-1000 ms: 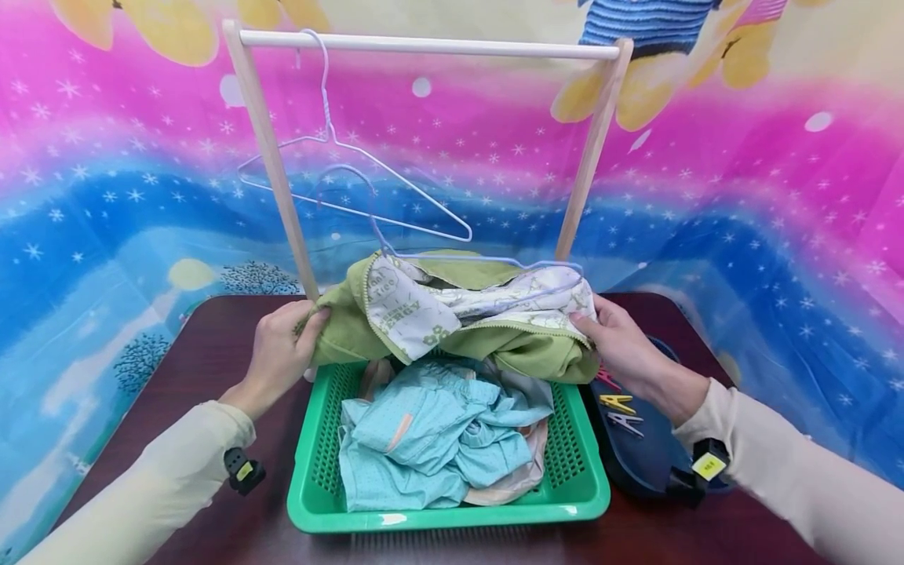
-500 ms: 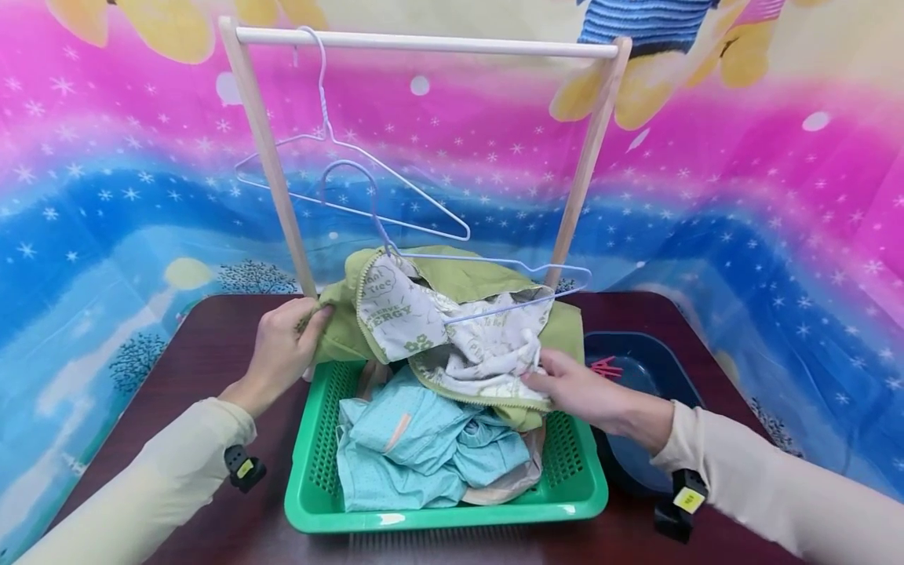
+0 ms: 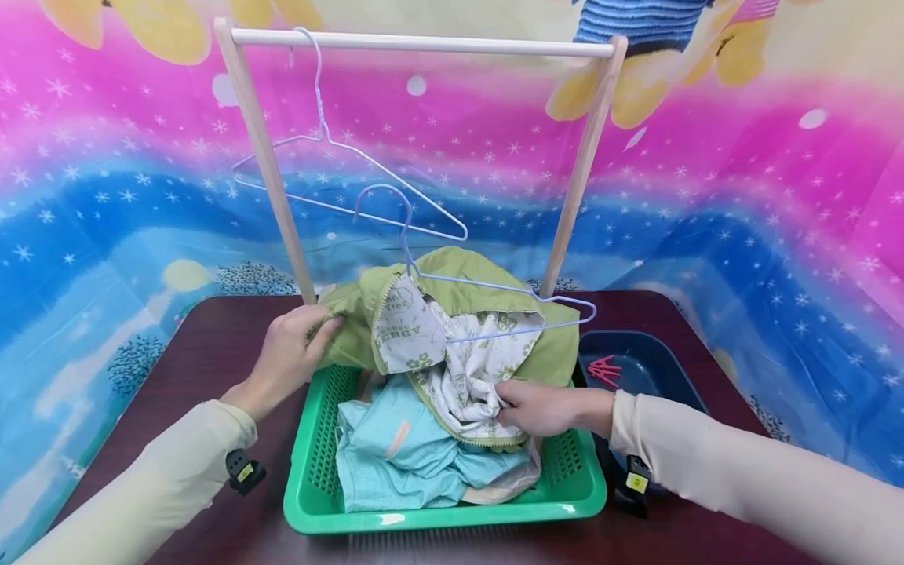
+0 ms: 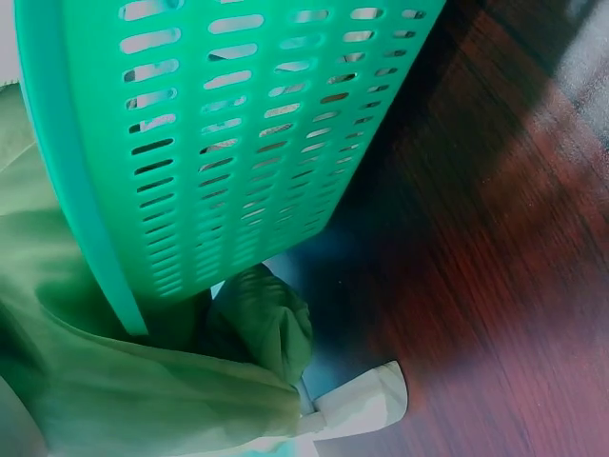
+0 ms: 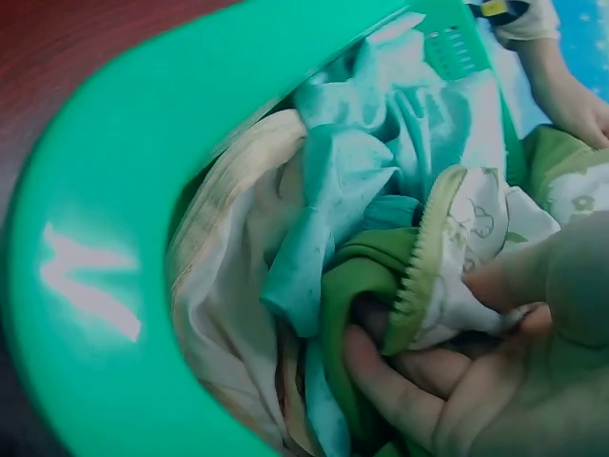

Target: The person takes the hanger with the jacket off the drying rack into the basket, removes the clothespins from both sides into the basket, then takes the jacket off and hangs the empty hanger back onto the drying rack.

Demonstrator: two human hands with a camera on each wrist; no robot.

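Note:
A green zip jacket (image 3: 466, 267) with white printed lining lies spread over the back of the green basket (image 3: 445, 519). My left hand (image 3: 286, 353) pinches the jacket's left side. My right hand (image 3: 540, 408) grips the zipped front edge, its fingers around the fabric in the right wrist view, near the zipper teeth (image 5: 409, 286). A lilac wire hanger (image 3: 406, 235) sits partly inside the jacket; its hook stands up and its right end sticks out over the lining. Below, a teal garment (image 3: 384, 463) and a beige garment (image 5: 228, 286) lie in the basket.
Behind stands a wooden rack (image 3: 424, 42) with an unfilled white hanger (image 3: 321, 125) on its rail. A dark blue tray (image 3: 643, 361) holding pink clothespins (image 3: 603, 370) is to the right. The table (image 3: 205, 345) is dark wood.
My right hand has moved left and down, drawing the jacket's right front inward and uncovering more lining and the hanger's right end. The hanger has shifted right and lower. My left hand keeps its hold.

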